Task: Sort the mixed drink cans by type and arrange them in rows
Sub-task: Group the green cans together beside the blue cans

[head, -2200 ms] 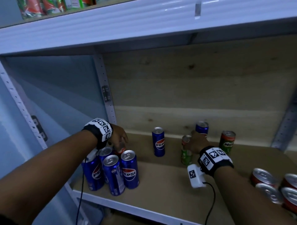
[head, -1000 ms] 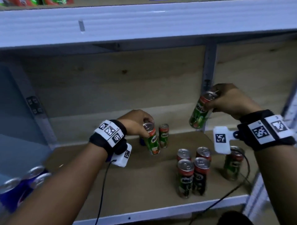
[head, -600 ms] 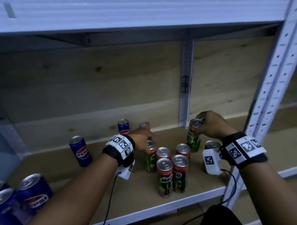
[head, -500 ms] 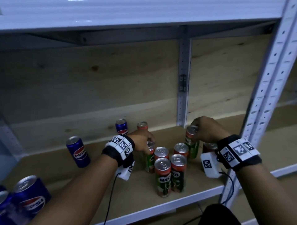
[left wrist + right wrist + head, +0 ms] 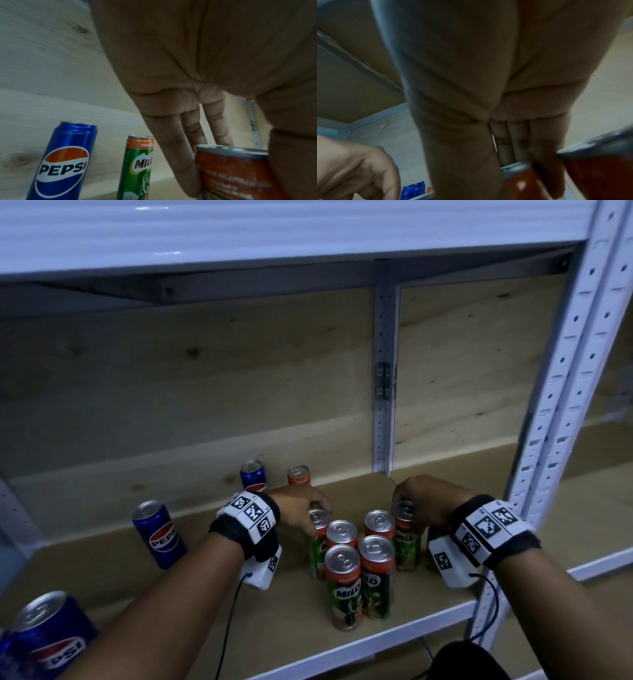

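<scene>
Left hand (image 5: 301,508), fingers and thumb curled round the rim of an upright Milo can (image 5: 318,542) at the left rear of the Milo cluster (image 5: 359,573) on the wooden shelf (image 5: 191,594). Right hand (image 5: 424,501), likewise pinching the top of a second Milo can (image 5: 406,537) at the cluster's right. Behind, by the back board: one Pepsi can (image 5: 252,475) beside a stray Milo can (image 5: 298,475). Further left, two more Pepsi cans (image 5: 159,534), well apart.
</scene>
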